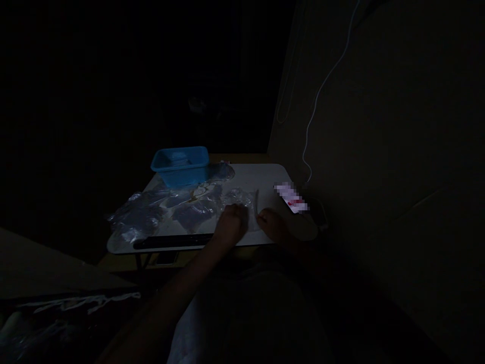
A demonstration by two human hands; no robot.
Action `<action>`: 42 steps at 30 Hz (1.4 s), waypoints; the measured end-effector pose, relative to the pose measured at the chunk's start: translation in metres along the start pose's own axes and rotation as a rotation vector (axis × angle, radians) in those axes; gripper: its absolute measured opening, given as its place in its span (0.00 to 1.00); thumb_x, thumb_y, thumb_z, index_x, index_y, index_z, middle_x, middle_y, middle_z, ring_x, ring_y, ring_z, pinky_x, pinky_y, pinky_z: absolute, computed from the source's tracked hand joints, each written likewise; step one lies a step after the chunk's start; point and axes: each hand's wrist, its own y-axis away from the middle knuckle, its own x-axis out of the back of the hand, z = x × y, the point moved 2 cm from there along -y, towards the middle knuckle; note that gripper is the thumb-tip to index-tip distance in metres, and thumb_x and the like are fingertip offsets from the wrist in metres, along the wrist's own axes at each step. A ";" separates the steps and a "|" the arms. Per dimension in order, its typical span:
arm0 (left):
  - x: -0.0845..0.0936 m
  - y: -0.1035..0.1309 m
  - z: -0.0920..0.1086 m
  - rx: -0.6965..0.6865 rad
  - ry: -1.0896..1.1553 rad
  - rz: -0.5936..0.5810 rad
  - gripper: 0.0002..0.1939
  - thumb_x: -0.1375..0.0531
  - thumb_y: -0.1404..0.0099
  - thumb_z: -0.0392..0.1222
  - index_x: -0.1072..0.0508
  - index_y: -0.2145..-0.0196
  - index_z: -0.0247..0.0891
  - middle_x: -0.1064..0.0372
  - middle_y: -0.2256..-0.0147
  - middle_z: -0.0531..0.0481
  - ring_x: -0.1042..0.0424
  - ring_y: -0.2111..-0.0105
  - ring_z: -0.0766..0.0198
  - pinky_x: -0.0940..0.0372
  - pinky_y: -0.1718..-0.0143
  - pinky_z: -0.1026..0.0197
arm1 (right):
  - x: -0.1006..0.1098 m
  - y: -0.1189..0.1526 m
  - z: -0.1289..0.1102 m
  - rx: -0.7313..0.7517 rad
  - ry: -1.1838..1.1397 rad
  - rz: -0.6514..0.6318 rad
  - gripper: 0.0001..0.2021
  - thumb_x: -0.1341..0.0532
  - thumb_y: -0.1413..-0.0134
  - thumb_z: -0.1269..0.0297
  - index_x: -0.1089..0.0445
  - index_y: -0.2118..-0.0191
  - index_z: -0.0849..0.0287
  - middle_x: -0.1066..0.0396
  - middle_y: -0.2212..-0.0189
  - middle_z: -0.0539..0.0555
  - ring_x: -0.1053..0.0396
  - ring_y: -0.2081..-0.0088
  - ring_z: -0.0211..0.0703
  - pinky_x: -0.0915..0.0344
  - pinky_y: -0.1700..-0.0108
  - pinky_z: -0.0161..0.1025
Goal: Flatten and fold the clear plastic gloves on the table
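The blue basin (181, 168) stands at the far left part of the white tabletop (257, 174), with something pale inside it, too dim to identify. All other places are given from this basin.

Nearer the camera and to the right of the basin, a clear plastic piece (238, 196) lies crumpled on the tabletop, catching a little light. The left hand (231, 222) is over its near part, the fingers curled inward; the dark and blur hide the fingertips, so I cannot tell whether they pinch the plastic. The right hand (271, 223) is farther right of the basin, beside the right edge of the same piece, its fingers bent toward that edge. Whether they grip it cannot be told either. The two hands are apart.

Directly in front of the basin, more thin plastic (193, 215) is spread in wrinkled, shiny patches. A glossy bundle (136, 217) lies nearer and to the left of the basin, reaching the tabletop's left side. A long black bar (172, 241) lies in front of the basin along the near edge.

Well to the right of the basin and nearer, a phone (291, 197) lies with its screen lit. Beyond it, a white cable (316, 96) hangs along the wall (379, 126).
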 end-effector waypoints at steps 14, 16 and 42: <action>-0.027 -0.009 -0.002 -0.001 -0.059 -0.091 0.30 0.52 0.38 0.52 0.41 0.48 0.24 0.47 0.44 0.28 0.49 0.43 0.45 0.51 0.46 0.47 | 0.031 -0.025 0.019 0.182 -0.156 0.104 0.11 0.48 0.49 0.71 0.29 0.65 0.61 0.27 0.65 0.54 0.31 0.63 0.40 0.37 0.60 0.36; -0.028 -0.011 -0.003 0.010 -0.082 -0.128 0.33 0.53 0.38 0.54 0.44 0.46 0.22 0.50 0.43 0.26 0.52 0.42 0.44 0.53 0.45 0.47 | 0.018 -0.035 0.010 0.316 -0.192 0.064 0.14 0.49 0.50 0.74 0.29 0.61 0.61 0.27 0.61 0.56 0.31 0.58 0.40 0.37 0.54 0.37; -0.019 -0.010 0.010 -0.124 -0.034 0.026 0.20 0.56 0.38 0.33 0.36 0.50 0.27 0.37 0.50 0.37 0.40 0.47 0.58 0.45 0.46 0.55 | 0.005 -0.001 0.003 0.335 0.190 -0.066 0.13 0.51 0.47 0.73 0.30 0.62 0.64 0.29 0.61 0.58 0.32 0.58 0.41 0.40 0.53 0.37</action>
